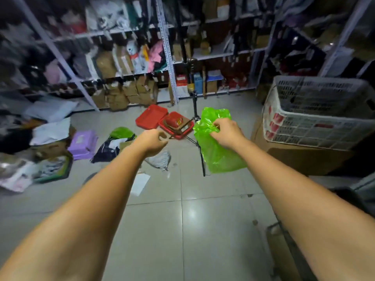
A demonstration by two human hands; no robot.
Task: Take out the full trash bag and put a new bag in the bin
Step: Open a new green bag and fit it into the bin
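While the left hand hangs loosely curled, holding nothing, the right hand alone pinches the new green bag at its crumpled top edge. One-handed, the mouth may stay stuck shut. The bag dangles below those fingers, above the floor.

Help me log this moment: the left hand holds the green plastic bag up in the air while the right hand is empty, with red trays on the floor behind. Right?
Not quite: in the head view the right hand holds the green plastic bag up in the air, while the left hand is empty. The red trays do lie on the floor behind.
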